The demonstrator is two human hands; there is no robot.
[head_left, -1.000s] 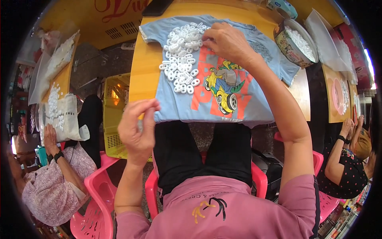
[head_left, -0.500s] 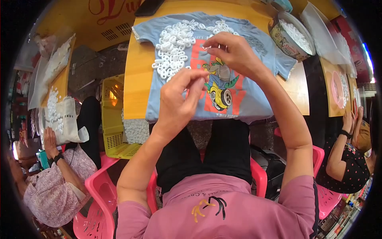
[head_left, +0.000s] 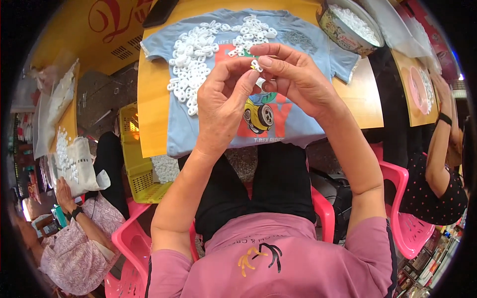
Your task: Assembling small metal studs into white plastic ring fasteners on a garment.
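The left grip [head_left: 222, 102] and the right grip [head_left: 300, 82] meet fingertip to fingertip, both closed on a small white piece [head_left: 257, 65]. This piece is above the front print of a blue T-shirt [head_left: 184, 134]. A second white bit [head_left: 260, 83] shows just below it, between the hands; which hand has it, I cannot tell.

Beyond the fingers, a small heap [head_left: 253, 32] of two-holed white pieces lies on the shirt, and a larger heap [head_left: 191, 64] spreads to its left. The shirt lies flat on the wooden bench [head_left: 154, 121], its hem at the near edge. At the far right stands a round tin [head_left: 343, 38] of white parts; at the far left lies a flat black object [head_left: 158, 13]. Left of the person's knees, a yellow crate [head_left: 130, 171] holds more white pieces [head_left: 165, 169]. Co-workers sit on either side.
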